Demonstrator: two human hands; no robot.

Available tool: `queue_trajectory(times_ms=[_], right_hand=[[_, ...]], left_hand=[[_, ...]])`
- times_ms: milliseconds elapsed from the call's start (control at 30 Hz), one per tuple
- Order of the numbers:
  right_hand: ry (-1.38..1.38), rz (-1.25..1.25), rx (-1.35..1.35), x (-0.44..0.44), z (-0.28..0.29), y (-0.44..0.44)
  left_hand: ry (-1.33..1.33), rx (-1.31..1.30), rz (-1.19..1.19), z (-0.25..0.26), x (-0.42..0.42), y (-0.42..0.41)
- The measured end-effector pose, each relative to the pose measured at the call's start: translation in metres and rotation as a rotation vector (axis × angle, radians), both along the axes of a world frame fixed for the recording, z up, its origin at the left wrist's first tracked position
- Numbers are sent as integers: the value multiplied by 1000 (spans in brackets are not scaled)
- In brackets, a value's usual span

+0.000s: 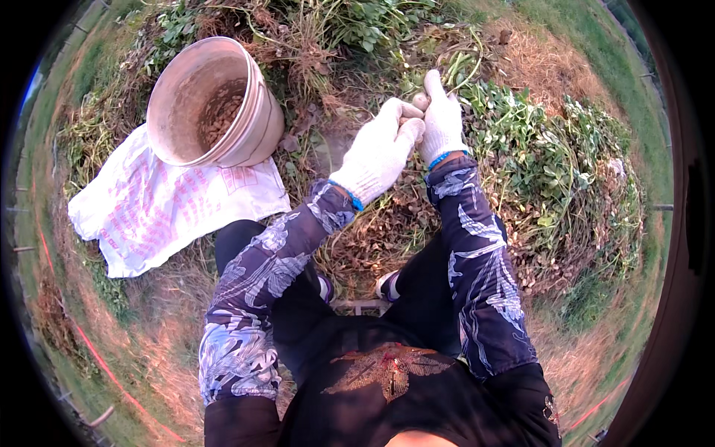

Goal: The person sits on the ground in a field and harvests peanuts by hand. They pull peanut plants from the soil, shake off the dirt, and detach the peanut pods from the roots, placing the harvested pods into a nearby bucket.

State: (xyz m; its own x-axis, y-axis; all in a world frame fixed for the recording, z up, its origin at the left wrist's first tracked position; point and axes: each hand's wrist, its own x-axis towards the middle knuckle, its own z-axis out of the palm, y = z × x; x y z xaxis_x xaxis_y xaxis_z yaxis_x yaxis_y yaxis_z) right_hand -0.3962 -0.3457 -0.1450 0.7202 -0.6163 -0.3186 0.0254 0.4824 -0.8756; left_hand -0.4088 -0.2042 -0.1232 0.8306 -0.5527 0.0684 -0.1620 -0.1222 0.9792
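Both my hands wear white knitted gloves with blue cuffs and meet in front of me, above the heaped plants. My left hand (382,148) has its fingers curled against my right hand, at a small pale round thing, perhaps a peanut pod (420,101). My right hand (443,117) is closed around that same spot with its thumb up; green stems (462,67) rise just beyond it. What lies inside the fingers is largely hidden. To the left, a whitish plastic bucket (271,120) tilts towards me, with peanuts (226,114) at its bottom.
A white woven sack (162,207) with red print lies partly under the bucket. Pulled peanut plants (553,167) are heaped at the right, more at the top (357,25). My shoes stand on dry plant litter between my knees. A red line (106,366) crosses the grass at lower left.
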Motion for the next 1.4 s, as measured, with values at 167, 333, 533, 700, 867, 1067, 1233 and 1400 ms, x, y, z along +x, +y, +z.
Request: queue_trajectory(times_ms=[167,333,533,700,867,1067,1233,1400], right_hand=[[100,-51,-388,18,-15,-8],[-12,22,-164,2,-16,-46],[-547,577,521,-6,-7,-39],[-346,489,131,-11,6,-22],[-130,458,-193,-16,13,-11],[-231,528,-129,-16,7,-6],[-292,494,-139,-17,14,-1],[-160,427,-131,-19,16,0]], left_hand=[[-723,392,27,8,-6,7],[-1077,159,226,32,26,24],[-833,978,825,45,131,159],[-782,314,546,41,110,126],[-883,146,167,59,47,55],[50,200,-289,17,45,27],[421,-80,-303,3,46,27],[-130,377,-237,23,38,24]])
